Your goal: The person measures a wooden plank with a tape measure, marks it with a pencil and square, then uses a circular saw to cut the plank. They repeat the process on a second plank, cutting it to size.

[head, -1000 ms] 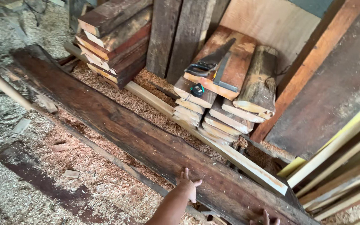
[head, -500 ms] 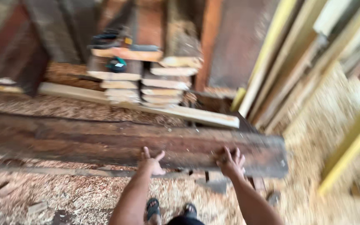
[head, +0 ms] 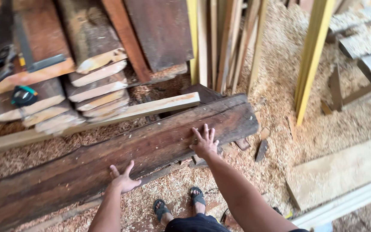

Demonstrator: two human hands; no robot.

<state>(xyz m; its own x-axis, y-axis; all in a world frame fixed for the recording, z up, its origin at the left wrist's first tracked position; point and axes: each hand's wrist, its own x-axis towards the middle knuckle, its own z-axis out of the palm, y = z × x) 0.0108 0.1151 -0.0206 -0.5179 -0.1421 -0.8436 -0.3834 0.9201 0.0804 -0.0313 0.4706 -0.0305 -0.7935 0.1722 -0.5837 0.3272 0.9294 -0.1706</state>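
Both hands have shifted along the dark plank (head: 108,159), which lies flat across the sawdust floor (head: 280,99). Right hand (head: 205,141) presses near its right end, left hand (head: 123,180) on the near edge, fingers spread, gripping nothing; plank not yet lifted.
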